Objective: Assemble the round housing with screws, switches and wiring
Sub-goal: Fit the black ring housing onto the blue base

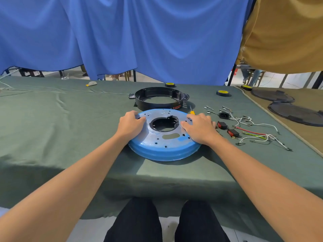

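Observation:
A round blue plate [164, 149] with a central hole and several small holes lies flat near the table's front edge. My left hand [130, 124] rests on its left side, fingers bent over the top. My right hand [199, 127] lies on its right side, fingers spread on the surface. Behind it stands a black ring housing [158, 97]. To the right lie several screws [212, 110], a black socket [223, 115], two red rocker switches [227, 129] and loose wires [257, 134]. A yellow-handled screwdriver [192, 111] peeks out behind my right hand.
The table has a green cloth [61, 128]. Two yellow tape rolls [222, 93] sit at the back. Black round covers [295, 112] lie on the brown table at the right. Blue curtains hang behind.

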Demonstrator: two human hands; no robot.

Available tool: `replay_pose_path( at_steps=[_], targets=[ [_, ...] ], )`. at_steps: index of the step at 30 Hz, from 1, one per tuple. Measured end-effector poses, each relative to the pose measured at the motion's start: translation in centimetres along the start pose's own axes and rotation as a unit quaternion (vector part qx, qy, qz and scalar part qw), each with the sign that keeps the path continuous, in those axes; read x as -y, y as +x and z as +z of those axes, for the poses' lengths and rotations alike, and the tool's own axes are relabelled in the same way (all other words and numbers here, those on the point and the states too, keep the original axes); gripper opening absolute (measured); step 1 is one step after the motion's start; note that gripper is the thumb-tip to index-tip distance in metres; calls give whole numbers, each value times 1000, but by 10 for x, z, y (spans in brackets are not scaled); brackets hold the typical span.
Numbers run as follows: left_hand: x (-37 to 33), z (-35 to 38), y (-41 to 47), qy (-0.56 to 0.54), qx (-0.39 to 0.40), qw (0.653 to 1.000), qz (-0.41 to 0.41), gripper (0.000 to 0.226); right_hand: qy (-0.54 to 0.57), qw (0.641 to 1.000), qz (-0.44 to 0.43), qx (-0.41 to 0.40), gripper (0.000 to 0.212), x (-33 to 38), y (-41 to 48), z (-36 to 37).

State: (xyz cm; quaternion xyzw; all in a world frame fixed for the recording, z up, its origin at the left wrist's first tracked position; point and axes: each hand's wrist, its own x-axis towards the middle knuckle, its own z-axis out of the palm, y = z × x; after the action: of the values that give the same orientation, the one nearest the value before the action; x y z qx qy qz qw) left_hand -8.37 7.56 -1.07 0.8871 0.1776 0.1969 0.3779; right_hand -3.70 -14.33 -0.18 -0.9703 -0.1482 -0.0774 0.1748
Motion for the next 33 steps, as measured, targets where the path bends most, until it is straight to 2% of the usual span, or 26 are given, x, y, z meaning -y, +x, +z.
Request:
replay_pose_path(
  at_steps=[4,7,11,16,19,21,23,28,30,33],
  targets=[
    [-2,5,16,-9,5,1000,-6,24,-13,1000,0,2,46,-3,18,3],
    [-3,10,31,0,12,1000,-3,17,-28,1000,-5,9,46,-6,34,2],
    [-2,13,50,2,21,1000,-1,39,-57,998,-17,7,41,-10,57,-2],
    [1,15,79,36,47,998,21,36,-46,999,-22,-17,30,-16,92,-8],
    [-3,13,95,123,41,991,31,30,-19,1000,-7,-6,22,-22,113,-6],
    [-9,14,104,218,-13,973,69,30,6,1000,11,23,18,-26,125,-5],
    [-17,17,114,247,-54,959,127,30,48,997,20,50,6,-31,137,-5],
    [-34,32,140,252,14,941,224,36,43,997,12,67,11,-36,152,-3],
    [-40,41,148,264,25,935,234,34,5,998,17,52,19,-38,159,-4],
    [-51,53,154,253,56,935,241,31,-17,998,28,59,18,-42,165,-8]
  ],
)
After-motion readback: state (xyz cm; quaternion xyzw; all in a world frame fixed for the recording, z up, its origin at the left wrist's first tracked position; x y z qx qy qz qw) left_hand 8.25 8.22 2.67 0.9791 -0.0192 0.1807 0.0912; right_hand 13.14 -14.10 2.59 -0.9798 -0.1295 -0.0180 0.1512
